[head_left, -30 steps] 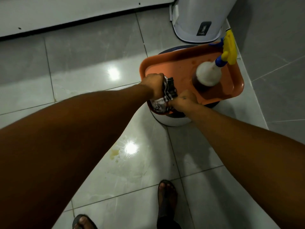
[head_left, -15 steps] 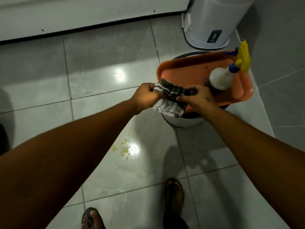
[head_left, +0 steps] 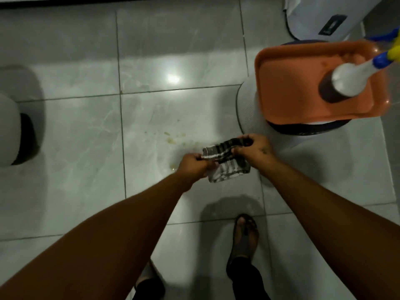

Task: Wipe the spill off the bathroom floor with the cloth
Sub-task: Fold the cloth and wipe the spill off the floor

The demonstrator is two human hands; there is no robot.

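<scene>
A black-and-white striped cloth (head_left: 227,164) hangs folded between both hands, above the grey tiled floor. My left hand (head_left: 192,166) grips its lower left edge. My right hand (head_left: 254,149) pinches its upper right edge. The spill (head_left: 172,140) is a scatter of yellowish drops and smears on the tile just left of and behind the cloth, with one more drop near my left hand's knuckles.
An orange tray (head_left: 272,105) rests on a round stool at the right, carrying a white spray bottle (head_left: 350,80) with a blue and yellow nozzle. A white bin (head_left: 324,16) stands behind it. A toilet base (head_left: 8,128) is at the left edge. My sandalled foot (head_left: 245,237) stands below.
Both hands have carried the cloth off the tray's edge, down and towards me, over the floor by the spill. The view has tilted down and shifted left.
</scene>
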